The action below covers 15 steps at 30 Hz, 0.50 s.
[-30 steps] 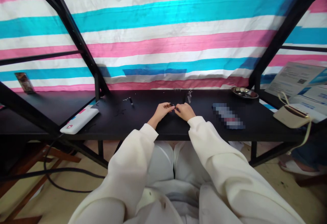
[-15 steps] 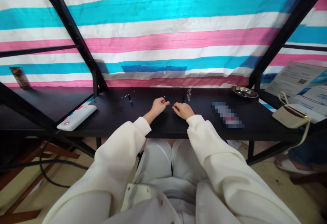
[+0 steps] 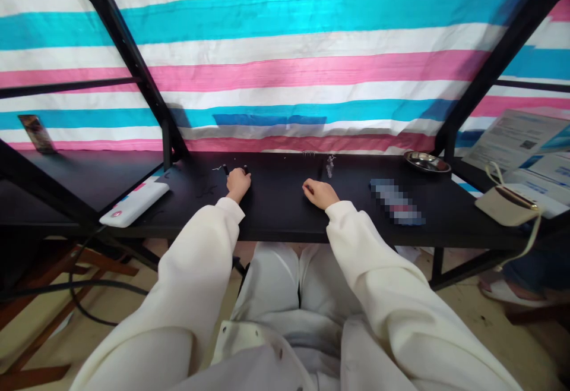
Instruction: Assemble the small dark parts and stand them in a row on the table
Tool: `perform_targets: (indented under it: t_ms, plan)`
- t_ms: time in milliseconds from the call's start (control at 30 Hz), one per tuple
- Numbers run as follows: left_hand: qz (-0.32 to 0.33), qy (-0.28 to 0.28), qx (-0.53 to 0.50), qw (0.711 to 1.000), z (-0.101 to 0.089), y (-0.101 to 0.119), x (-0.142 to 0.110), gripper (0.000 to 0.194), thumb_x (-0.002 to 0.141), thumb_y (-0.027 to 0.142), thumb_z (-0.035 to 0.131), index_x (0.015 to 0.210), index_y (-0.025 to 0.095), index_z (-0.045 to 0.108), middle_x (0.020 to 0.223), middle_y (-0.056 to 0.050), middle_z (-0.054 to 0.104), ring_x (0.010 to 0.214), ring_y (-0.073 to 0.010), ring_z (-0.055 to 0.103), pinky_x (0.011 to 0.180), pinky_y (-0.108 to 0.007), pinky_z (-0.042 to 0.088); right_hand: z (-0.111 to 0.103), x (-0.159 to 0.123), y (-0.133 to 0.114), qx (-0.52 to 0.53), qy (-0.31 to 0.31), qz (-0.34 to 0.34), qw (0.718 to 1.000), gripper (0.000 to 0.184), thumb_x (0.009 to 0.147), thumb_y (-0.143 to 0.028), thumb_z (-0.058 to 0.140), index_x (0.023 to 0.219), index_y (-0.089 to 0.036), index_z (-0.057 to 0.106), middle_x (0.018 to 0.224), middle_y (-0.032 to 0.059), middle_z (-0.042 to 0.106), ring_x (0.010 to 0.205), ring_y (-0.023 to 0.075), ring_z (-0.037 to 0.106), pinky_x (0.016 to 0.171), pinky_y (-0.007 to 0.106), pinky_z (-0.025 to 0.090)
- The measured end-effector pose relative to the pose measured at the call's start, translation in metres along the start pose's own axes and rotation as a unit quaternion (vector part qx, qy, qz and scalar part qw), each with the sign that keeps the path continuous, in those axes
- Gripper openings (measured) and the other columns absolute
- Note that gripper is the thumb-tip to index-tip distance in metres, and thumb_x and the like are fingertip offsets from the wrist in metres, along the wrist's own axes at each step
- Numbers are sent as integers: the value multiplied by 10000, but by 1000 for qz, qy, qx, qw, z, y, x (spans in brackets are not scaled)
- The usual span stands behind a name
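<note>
My left hand is over the left part of the black table, its fingers closed around a small dark cylinder whose end sticks out past them. Just left of those fingers is another small dark cylinder, partly covered by the hand. A thin pale strand lies beside it. My right hand rests near the middle of the table with thumb and fingers pinched together; whatever is between them is too small to make out. Beyond it lies a little cluster of clear, shiny pieces.
On the black table are a white power bank-like box at left, a blurred-out flat item at right and a metal dish at the back right. A cream bag sits at the right end. Black frame posts slant up both sides.
My left hand has moved left, away from my right hand, with the small dark cylinder, to beside the other one. My right hand has stayed almost in place, still pinched.
</note>
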<state>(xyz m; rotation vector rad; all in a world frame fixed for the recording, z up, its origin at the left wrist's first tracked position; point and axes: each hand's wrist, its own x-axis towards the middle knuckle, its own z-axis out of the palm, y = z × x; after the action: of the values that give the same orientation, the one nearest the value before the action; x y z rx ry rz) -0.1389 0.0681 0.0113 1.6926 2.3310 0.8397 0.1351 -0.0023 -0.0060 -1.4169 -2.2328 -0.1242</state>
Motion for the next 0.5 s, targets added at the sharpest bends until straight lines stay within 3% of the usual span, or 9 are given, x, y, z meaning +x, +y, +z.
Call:
perform_targets:
  t_ms: [333, 500]
  plan:
    - [-31, 6, -6, 999, 5, 2, 6, 223, 689, 320, 640, 846, 162, 652, 957, -173, 641, 910, -312, 605, 725, -383, 450, 1, 1, 1, 6, -9, 7, 1000, 216, 869, -304, 399, 920, -204, 583, 751, 25, 641, 626, 135, 552, 568, 234, 295]
    - [-13, -33, 42, 998, -9, 4, 3, 286, 625, 343, 695, 813, 139, 629, 939, -188, 636, 922, -325, 600, 727, -377, 453, 1, 1, 1, 9, -13, 10, 1000, 208, 866, -297, 404, 918, -204, 582, 743, 20, 637, 632, 133, 555, 571, 235, 300]
